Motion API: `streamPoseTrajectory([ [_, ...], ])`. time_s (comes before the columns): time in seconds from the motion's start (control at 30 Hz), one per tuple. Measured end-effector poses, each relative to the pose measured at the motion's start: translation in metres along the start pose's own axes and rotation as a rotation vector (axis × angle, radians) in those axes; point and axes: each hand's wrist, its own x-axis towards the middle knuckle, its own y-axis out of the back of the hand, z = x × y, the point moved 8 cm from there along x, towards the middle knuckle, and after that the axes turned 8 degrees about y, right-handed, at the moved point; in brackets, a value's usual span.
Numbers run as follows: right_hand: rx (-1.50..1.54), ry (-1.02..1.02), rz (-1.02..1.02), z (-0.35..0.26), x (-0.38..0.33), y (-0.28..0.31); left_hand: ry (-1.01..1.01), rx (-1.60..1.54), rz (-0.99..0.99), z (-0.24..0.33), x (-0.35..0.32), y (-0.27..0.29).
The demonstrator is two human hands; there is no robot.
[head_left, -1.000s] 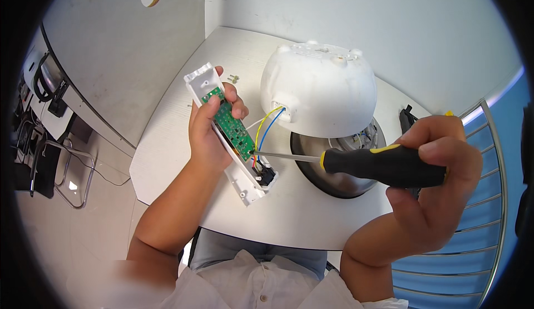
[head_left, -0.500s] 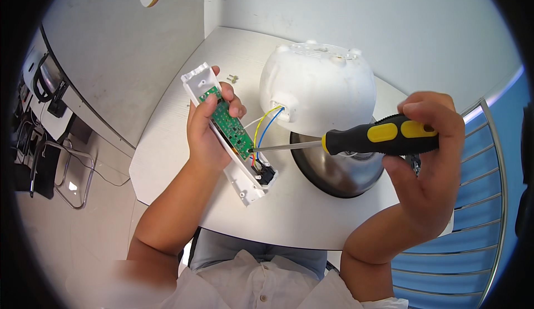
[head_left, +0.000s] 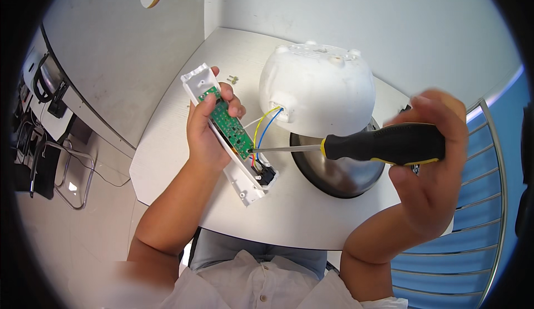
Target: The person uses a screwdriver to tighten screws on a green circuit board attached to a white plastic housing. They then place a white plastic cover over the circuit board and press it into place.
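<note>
My left hand (head_left: 208, 125) is closed around a long white plastic housing (head_left: 236, 182), its thumb resting on the green circuit board (head_left: 229, 124) inside. With my right hand (head_left: 436, 170) I grip a black and yellow screwdriver (head_left: 384, 144) by its handle. The shaft lies nearly level, pointing left, and its tip is at the lower end of the board, by a corner. Yellow, blue and white wires (head_left: 263, 128) run from the housing to an upturned white rounded appliance body (head_left: 320, 89). Behind the screwdriver, a shiny metal bowl-shaped part (head_left: 339, 167) with a dark rim lies under that body.
Several small screws (head_left: 232, 79) lie on the white table (head_left: 167, 142) beyond my left hand. A grey panel (head_left: 122, 42) stands at the left, a metal railing (head_left: 492, 198) at the right. A chair frame (head_left: 78, 178) and dark cables are at far left.
The screwdriver's handle has turned about its own axis, so its yellow patches no longer face up. My right fingers have shifted on it, while my left hand and the housing stay put.
</note>
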Motion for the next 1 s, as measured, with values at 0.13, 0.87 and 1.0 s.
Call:
streamPoseTrajectory([
  [0.13, -0.034, 0.091, -0.006, -0.010, 0.002, 0.002, 0.014, -0.066, 0.002, 0.000, 0.001, 0.000],
  [0.87, 0.063, -0.464, 0.257, 0.014, -0.004, -0.003, -0.066, 0.029, 0.059, 0.008, 0.001, 0.003],
  [1.0, 0.130, -0.549, 0.261, 0.025, -0.010, -0.005, -0.090, 0.047, 0.064, 0.009, 0.001, 0.003],
])
